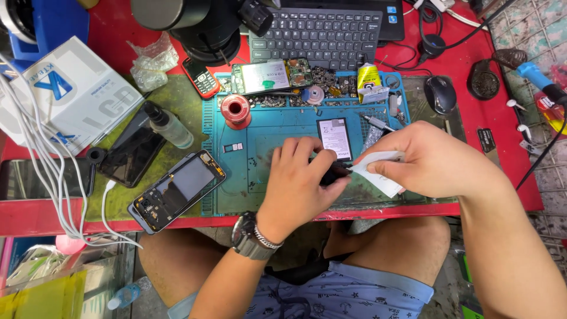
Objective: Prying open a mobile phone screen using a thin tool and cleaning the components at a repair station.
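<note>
Over the blue repair mat (260, 147), my left hand (298, 183) is closed around a small dark part (338, 172) whose tip shows between the fingers. My right hand (434, 159) pinches a white strip of paper or film (381, 174) against that dark part. A phone battery (335, 138) with a white label lies on the mat just behind both hands. An opened phone frame (177, 189) lies at the mat's left edge. A wristwatch (251, 236) sits on my left wrist.
Behind the mat are a keyboard (319, 35), a microscope base (207, 29), a stripped phone with circuit board (271, 75), a solder spool (236, 109), a glue tube (369, 80) and a mouse (440, 93). At left: a white box (71, 88), cables (41, 171), a spray bottle (168, 125), dark phones (133, 153).
</note>
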